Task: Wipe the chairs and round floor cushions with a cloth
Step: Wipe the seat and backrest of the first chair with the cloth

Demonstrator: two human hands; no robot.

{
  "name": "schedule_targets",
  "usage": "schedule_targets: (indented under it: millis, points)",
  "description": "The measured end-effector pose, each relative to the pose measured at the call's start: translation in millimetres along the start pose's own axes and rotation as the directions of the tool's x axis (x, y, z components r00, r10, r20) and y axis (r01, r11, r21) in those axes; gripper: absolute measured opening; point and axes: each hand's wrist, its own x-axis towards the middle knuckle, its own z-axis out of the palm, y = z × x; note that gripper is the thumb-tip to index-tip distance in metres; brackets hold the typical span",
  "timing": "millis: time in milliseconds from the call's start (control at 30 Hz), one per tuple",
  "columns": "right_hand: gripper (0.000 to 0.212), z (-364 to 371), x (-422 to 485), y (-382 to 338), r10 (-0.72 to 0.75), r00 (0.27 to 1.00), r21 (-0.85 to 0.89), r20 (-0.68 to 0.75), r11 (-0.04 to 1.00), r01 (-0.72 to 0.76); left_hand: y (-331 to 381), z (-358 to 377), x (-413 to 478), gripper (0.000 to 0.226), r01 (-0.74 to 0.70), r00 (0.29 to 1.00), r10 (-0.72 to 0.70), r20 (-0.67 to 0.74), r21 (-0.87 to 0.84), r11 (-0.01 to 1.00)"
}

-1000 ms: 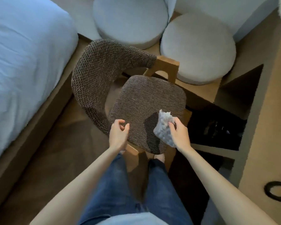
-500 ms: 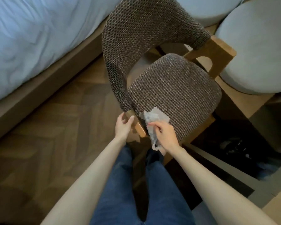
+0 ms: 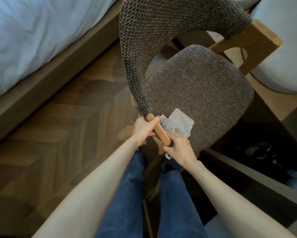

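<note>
Dark brown herringbone wood floor [image 3: 58, 143] carries a brown-framed bed with pale blue bedding [image 3: 32, 40] at left. A brown woven-fabric chair with light wooden frame [image 3: 196, 100] stands just beside it.

Chair seat [image 3: 201, 93]: top open beyond the cloth [image 3: 177, 125].
Backrest [image 3: 161, 31]: curved wall closing the seat's left and far sides.
Floor [image 3: 67, 126]: open strip between backrest and bed [image 3: 32, 31].
Round cushion [image 3: 281, 48]: just beside the seat's right.
Near corner: taken, left hand [image 3: 142, 130] gripping the wooden rail [image 3: 161, 134], right hand [image 3: 177, 148] holding the cloth.
</note>
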Motion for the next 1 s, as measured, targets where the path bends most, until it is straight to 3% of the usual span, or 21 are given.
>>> schedule_targets:
  millis: [67,333,467,600,667,833,933,1000]
  points:
    - [0.040,6,-1,-2,0.025,0.997,-0.009,-0.075,1.000,-0.025,3,1,0,0.017,-0.040,0.997,0.043,-0.059,0.044,0.998]
    - [0.028,50,43,-68,-0.013,0.983,0.055,-0.182,0.998,0.023,40,-68,19,0.023,-0.153,0.938,0.263,-0.228,0.408,0.900]
    - [0.012,77,91,-121,-0.010,0.961,0.079,-0.277,0.996,0.033,73,-120,39,0.026,-0.222,0.887,0.399,-0.232,0.543,0.810]
    - [0.015,97,142,-169,-0.026,0.929,0.079,-0.370,0.995,0.060,106,-166,69,0.025,-0.298,0.818,0.537,-0.205,0.647,0.701]
    - [0.019,103,165,-187,-0.054,0.903,0.048,-0.426,0.995,0.082,120,-184,85,0.037,-0.306,0.785,0.586,-0.201,0.697,0.649]
    - [0.028,98,197,-201,-0.090,0.961,0.178,-0.261,0.974,0.140,130,-210,94,0.052,-0.383,0.743,0.629,-0.231,0.624,0.681]
    - [0.046,84,192,-191,0.017,0.988,0.352,-0.152,0.935,0.038,119,-207,79,0.050,-0.412,0.777,0.593,-0.209,0.543,0.732]
    - [0.045,71,180,-179,0.085,0.983,0.385,-0.162,0.923,-0.016,108,-200,62,0.049,-0.453,0.759,0.613,-0.218,0.499,0.739]
